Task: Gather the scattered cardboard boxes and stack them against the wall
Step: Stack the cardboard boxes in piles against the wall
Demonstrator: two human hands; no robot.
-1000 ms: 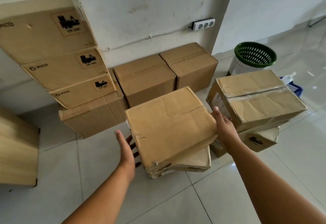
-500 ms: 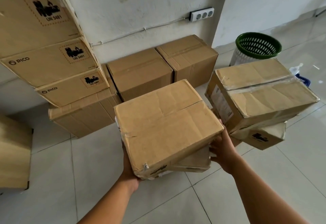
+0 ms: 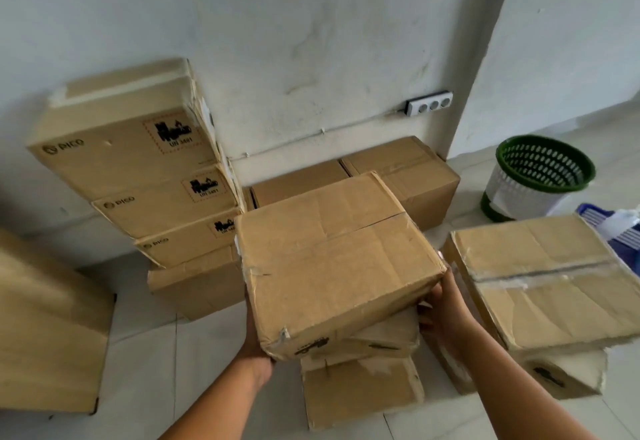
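Note:
I hold a worn brown cardboard box point(image 3: 336, 263) in the air at the centre of the view. My left hand point(image 3: 254, 346) grips its left side and underside, mostly hidden by the box. My right hand point(image 3: 446, 304) grips its right lower edge. A flatter box point(image 3: 360, 391) lies on the floor right below it. A stack of PICO-labelled boxes point(image 3: 138, 162) leans against the white wall point(image 3: 311, 41), and two low boxes point(image 3: 408, 169) sit side by side at the wall's foot behind the held box.
A taped box point(image 3: 550, 284) rests on another box point(image 3: 564, 374) at the right. A green and white basket point(image 3: 533, 180) stands by the wall corner, with a blue tray point(image 3: 620, 228) near it. A large cardboard piece point(image 3: 48, 335) stands at left. A power strip point(image 3: 429, 104) hangs on the wall.
My hands closed on the sides of the centre box and lifted it off the flatter box beneath. The view tilted up toward the wall.

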